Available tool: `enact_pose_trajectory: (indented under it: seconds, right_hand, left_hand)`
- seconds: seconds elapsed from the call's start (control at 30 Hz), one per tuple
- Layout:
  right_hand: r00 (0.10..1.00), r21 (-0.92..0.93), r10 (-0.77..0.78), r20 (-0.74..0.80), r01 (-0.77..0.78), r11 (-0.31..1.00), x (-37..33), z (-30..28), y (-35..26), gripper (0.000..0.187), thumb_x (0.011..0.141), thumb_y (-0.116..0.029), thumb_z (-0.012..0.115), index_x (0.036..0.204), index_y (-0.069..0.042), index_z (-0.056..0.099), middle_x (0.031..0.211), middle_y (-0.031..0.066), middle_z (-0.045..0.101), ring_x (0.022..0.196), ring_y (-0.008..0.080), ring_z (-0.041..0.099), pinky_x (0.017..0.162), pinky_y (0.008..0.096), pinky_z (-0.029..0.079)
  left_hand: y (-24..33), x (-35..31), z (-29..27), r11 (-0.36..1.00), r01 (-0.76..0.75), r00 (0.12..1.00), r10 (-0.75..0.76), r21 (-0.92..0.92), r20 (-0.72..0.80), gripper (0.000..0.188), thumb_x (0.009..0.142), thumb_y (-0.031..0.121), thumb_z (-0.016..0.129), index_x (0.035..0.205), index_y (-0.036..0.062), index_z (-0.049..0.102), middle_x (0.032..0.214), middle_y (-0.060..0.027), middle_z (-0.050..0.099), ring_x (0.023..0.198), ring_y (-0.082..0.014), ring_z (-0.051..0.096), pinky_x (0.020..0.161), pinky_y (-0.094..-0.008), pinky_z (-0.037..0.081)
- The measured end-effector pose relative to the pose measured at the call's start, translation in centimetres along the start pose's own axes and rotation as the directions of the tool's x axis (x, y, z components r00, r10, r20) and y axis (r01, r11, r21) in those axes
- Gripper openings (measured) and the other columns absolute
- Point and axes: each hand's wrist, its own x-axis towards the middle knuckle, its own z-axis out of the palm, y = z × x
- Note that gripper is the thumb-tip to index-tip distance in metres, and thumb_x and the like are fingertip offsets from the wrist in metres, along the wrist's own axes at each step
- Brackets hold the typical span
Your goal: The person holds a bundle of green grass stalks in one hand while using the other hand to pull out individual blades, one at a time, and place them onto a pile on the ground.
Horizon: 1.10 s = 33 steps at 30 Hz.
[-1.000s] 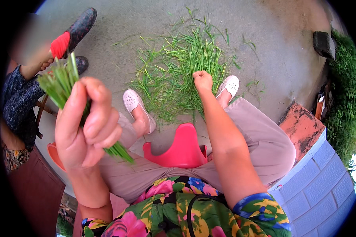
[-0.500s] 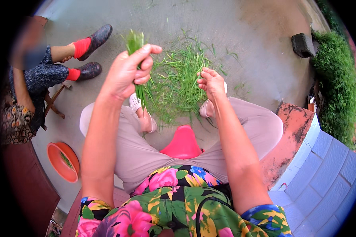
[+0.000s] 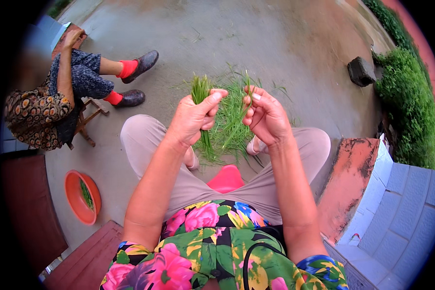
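My left hand is closed round an upright bunch of chives, thin and grass-like, whose cut-looking ends stick up above the fist and whose leaves hang below it. Just to its right, my right hand pinches a thin chive stalk between thumb and fingers; whether it is one stalk or a few I cannot tell. Beneath both hands, a loose heap of chives lies spread on the concrete between my feet, partly hidden by the hands.
A pink-red plastic seat shows between my thighs. To the left stands an orange basin with some greens inside. Beyond it a person in red socks sits on a wooden stool. A dark block and a bush are at right.
My left hand has come down and right with its bunch, closer to my right hand. The right hand has turned, its stalk now upright. The seated person's arm is raised toward the knee.
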Motion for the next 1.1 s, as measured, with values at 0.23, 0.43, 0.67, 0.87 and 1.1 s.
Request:
enact_pose_trajectory:
  seconds: [0.23, 0.43, 0.67, 0.87, 1.1]
  right_hand:
    - [0.998, -0.083, -0.018, 0.066, 0.023, 0.996, -1.6, 2.8, 0.4, 0.012, 0.081, -0.009, 0.050, 0.090, -0.003, 0.052, 0.072, 0.0037, 0.056, 0.052, 0.0095, 0.053, 0.045, 0.0215, 0.045]
    - [0.997, -0.252, -0.007, 0.081, 0.027, 0.967, -1.9, 3.2, -0.1, 0.010, 0.081, -0.011, 0.052, 0.087, -0.003, 0.054, 0.071, 0.0027, 0.056, 0.052, 0.0079, 0.052, 0.045, 0.0203, 0.044]
    - [0.988, -0.336, -0.149, -0.031, 0.130, 0.933, -1.7, 2.4, -1.9, 0.011, 0.081, -0.010, 0.051, 0.088, -0.002, 0.054, 0.072, 0.0046, 0.058, 0.051, 0.0081, 0.053, 0.044, 0.0203, 0.045]
    - [0.949, -0.464, -0.276, -0.153, 0.178, 0.868, 0.1, -0.1, -3.6, 0.013, 0.081, -0.012, 0.052, 0.088, -0.001, 0.056, 0.074, 0.0044, 0.058, 0.054, 0.0070, 0.052, 0.047, 0.0204, 0.045]
    - [0.958, -0.495, -0.255, -0.135, 0.158, 0.854, 0.1, 1.3, -3.4, 0.015, 0.080, -0.012, 0.054, 0.091, -0.003, 0.053, 0.077, 0.0048, 0.058, 0.055, 0.0075, 0.052, 0.046, 0.0193, 0.044]
  left_hand:
    - [1.5, -1.6, 2.3, 0.997, -0.080, 0.997, 0.080, 0.009, 0.003, 0.023, 0.081, 0.015, 0.054, 0.097, -0.0008, 0.051, 0.054, 0.0046, 0.037, 0.039, -0.0014, 0.029, 0.035, -0.0162, 0.023]
    - [2.2, -1.7, 3.4, 0.994, -0.094, 0.995, 0.092, 0.059, 0.032, 0.020, 0.080, 0.015, 0.055, 0.094, 0.0003, 0.052, 0.053, 0.0047, 0.038, 0.038, -0.0016, 0.028, 0.035, -0.0160, 0.023]
    - [2.9, -1.3, 3.6, 0.995, -0.059, 0.998, 0.061, -0.081, 0.032, 0.013, 0.081, 0.015, 0.054, 0.087, 0.0033, 0.052, 0.054, 0.0050, 0.036, 0.039, -0.0023, 0.028, 0.034, -0.0168, 0.023]
    - [3.9, -1.1, 2.8, 0.962, 0.040, 0.995, -0.013, -0.269, 0.103, 0.014, 0.084, 0.018, 0.050, 0.088, 0.0041, 0.052, 0.055, 0.0044, 0.036, 0.040, -0.0030, 0.028, 0.036, -0.0165, 0.025]
    - [4.0, -2.0, 3.0, 0.992, -0.036, 0.999, 0.039, -0.124, 0.025, 0.012, 0.081, 0.014, 0.054, 0.086, 0.0031, 0.053, 0.055, 0.0046, 0.036, 0.039, -0.0026, 0.029, 0.035, -0.0167, 0.024]
